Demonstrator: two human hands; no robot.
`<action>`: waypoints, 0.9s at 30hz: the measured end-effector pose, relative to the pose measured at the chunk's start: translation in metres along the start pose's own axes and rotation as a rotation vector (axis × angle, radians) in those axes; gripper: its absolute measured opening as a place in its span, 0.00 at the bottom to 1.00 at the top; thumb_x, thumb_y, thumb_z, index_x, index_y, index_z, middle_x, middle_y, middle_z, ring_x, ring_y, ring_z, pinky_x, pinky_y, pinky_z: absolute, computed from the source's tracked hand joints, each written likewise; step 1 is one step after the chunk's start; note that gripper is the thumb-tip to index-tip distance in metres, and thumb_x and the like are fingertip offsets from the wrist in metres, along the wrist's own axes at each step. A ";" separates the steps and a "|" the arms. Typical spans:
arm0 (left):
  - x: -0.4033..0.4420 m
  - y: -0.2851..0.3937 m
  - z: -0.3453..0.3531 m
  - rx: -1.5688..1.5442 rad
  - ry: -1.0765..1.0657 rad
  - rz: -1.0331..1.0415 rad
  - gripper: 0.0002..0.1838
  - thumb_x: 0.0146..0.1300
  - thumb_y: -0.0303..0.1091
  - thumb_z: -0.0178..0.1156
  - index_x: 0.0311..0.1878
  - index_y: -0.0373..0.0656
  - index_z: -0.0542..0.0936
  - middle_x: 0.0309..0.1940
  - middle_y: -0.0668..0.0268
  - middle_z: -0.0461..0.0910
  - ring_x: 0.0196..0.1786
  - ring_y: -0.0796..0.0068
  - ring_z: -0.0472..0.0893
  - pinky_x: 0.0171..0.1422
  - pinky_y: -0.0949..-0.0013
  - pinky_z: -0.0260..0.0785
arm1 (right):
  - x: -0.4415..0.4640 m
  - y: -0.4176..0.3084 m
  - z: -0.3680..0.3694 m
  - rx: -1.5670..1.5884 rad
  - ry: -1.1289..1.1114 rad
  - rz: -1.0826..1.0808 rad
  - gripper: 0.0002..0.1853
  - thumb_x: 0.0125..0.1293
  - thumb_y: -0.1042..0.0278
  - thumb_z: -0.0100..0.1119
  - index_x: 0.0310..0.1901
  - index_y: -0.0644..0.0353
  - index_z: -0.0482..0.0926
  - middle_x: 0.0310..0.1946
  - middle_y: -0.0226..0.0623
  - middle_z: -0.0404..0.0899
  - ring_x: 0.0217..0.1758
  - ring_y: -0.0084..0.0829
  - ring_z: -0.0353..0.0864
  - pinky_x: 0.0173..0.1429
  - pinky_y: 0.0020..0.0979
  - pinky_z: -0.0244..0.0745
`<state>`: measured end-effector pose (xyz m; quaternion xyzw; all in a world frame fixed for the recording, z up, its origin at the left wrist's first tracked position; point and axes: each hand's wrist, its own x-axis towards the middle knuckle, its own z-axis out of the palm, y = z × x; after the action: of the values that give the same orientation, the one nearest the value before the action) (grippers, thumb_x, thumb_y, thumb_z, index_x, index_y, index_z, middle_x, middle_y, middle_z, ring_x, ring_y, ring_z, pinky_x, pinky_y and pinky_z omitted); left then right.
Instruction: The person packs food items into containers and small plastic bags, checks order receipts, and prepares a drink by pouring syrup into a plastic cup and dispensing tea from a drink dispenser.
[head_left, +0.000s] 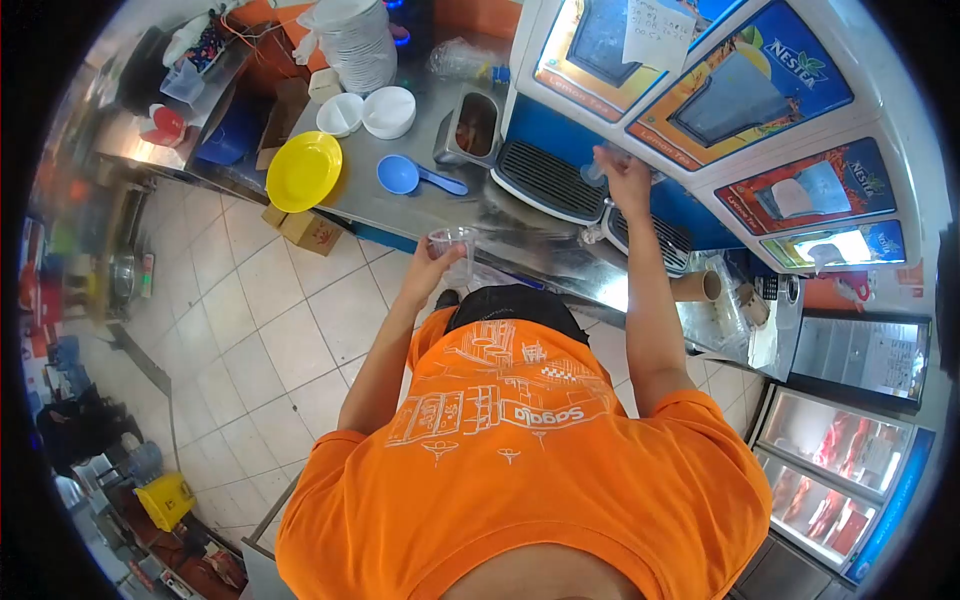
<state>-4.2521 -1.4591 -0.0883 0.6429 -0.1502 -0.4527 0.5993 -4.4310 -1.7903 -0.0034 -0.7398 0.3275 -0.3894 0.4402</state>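
My left hand (430, 272) is closed around a clear plastic cup (460, 255) in front of the counter edge. Under the white drink dispenser, my right hand (627, 182) grips another clear cup (593, 175), partly hidden by the fingers. That cup is above the black slatted drip tray (550, 180). A second drip tray (655, 240) lies beneath my right forearm. On the dispenser (705, 180) are iced tea panels (745, 85). Whether liquid is in either cup, I cannot tell.
On the steel counter (400, 215) are a blue scoop (400, 175), a yellow plate (304, 172), white bowls (388, 112), a stack of white containers (352, 45) and a metal pan (470, 130). A brown paper cup (697, 287) lies right of my arm. Tiled floor (260, 290) extends left.
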 end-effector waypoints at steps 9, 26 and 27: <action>-0.004 0.002 0.003 -0.052 -0.017 -0.009 0.42 0.55 0.43 0.76 0.64 0.30 0.63 0.52 0.54 0.78 0.53 0.68 0.79 0.59 0.67 0.70 | 0.008 0.017 -0.006 -0.194 -0.071 0.132 0.19 0.67 0.63 0.67 0.49 0.73 0.77 0.41 0.44 0.85 0.44 0.28 0.86 0.49 0.26 0.77; 0.039 -0.029 0.014 0.284 0.058 0.466 0.48 0.48 0.34 0.78 0.67 0.35 0.59 0.59 0.51 0.72 0.64 0.60 0.74 0.67 0.60 0.68 | -0.055 0.067 0.043 -0.256 0.161 0.206 0.25 0.53 0.56 0.77 0.48 0.60 0.79 0.45 0.43 0.84 0.45 0.35 0.84 0.50 0.34 0.77; 0.041 -0.027 0.017 0.276 0.043 0.460 0.47 0.47 0.34 0.78 0.67 0.35 0.61 0.59 0.51 0.72 0.64 0.61 0.74 0.65 0.59 0.68 | -0.054 0.071 0.046 -0.256 0.180 0.167 0.25 0.52 0.58 0.78 0.48 0.60 0.79 0.43 0.42 0.84 0.44 0.37 0.84 0.49 0.36 0.77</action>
<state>-4.2517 -1.4940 -0.1268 0.6768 -0.3401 -0.2661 0.5962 -4.4277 -1.7558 -0.0976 -0.7222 0.4727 -0.3714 0.3421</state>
